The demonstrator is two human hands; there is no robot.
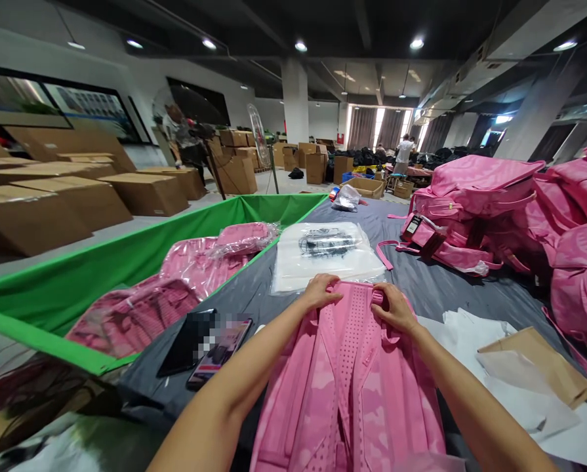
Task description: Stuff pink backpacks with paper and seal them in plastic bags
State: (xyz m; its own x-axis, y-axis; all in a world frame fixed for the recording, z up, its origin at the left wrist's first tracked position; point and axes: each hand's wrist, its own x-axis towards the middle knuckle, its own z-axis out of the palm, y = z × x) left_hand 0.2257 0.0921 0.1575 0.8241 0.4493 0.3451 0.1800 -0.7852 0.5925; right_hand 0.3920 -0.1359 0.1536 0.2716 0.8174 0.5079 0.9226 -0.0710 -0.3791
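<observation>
A pink camouflage backpack (pixel 372 393) lies in front of me on the dark cloth, its perforated back panel and shoulder straps facing up. My left hand (pixel 323 292) is closed on the far left corner of the backpack, thumb on top. At the far right corner, my right hand (pixel 395 308) pinches the edge beside a small pink buckle (pixel 377 297). Just beyond both hands sits a stack of clear plastic bags (pixel 327 252) with black print. Two phone-like devices lie left of my left forearm, a black one (pixel 180 344) and one with a lit screen (pixel 222 354).
A heap of pink backpacks (pixel 475 196) rises on the right of the table (pixel 396 223). White and brown papers (pixel 534 373) lie nearer. On the left, a green-walled bin (pixel 140 249) holds bagged pink backpacks (pixel 189 262). Cardboard boxes (pixel 145 190), a fan and other people stand farther off.
</observation>
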